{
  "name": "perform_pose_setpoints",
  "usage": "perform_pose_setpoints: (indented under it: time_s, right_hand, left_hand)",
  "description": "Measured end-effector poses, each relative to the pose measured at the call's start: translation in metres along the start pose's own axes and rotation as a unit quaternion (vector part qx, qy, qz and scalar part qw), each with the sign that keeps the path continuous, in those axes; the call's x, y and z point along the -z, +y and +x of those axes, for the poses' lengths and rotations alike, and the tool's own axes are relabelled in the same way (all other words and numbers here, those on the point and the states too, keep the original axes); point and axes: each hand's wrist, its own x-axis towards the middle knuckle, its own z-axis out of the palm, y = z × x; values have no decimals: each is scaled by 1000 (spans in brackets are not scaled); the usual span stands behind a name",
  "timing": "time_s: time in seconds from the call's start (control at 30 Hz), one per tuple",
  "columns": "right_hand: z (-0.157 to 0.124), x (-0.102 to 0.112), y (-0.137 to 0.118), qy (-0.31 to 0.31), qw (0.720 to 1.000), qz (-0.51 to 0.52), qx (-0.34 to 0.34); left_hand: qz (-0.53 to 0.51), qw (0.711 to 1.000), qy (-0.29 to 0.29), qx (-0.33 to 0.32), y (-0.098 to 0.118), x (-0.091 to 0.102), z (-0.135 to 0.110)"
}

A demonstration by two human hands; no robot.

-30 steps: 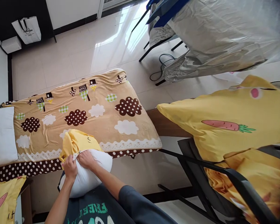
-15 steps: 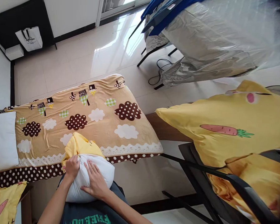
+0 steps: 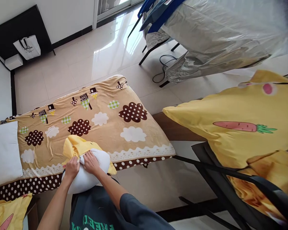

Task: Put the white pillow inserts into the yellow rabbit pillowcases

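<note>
The fingers of the left hand [image 3: 72,167] are curled shut on the yellow edge of the pillowcase [image 3: 75,147], pinching the cloth where it meets the white pillow [image 3: 86,179]. The fingers of the right hand [image 3: 90,162] are bent and close together, pressing down on the top of the pillow right at the opening of the case; whether they pinch cloth too cannot be told. The two hands sit just beside each other.

The pillow lies on the person's lap against the near edge of the bed [image 3: 91,127], its long axis running from the lap up toward the bed, with the far end tucked into the pillowcase and the bare white end pointing back at the person. The loose yellow cloth bunches on the patterned blanket [image 3: 124,127].
</note>
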Motion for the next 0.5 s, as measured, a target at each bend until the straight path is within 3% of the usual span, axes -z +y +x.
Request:
perform_pose_setpoints:
  time_s: [0.1,0.23,0.3,0.43,0.5]
  right_hand:
    - [11,7,11,28,1000,-11,-7]
    - [29,5,25,70,997,-28,-11]
    - [44,1,33,84,996,-36,-19]
    - [80,-5,53,75,996,-37,-7]
    - [93,-6,64,65,997,-31,-7]
  left_hand:
    - [-47,999,-19,-21,-8,12,16]
    - [-98,994,-41,-8,-41,18,38]
    - [-161,983,-86,6,-61,21,49]
    - [-321,922,-218,14,-83,30,72]
    - [-281,938,-201,19,-80,30,85]
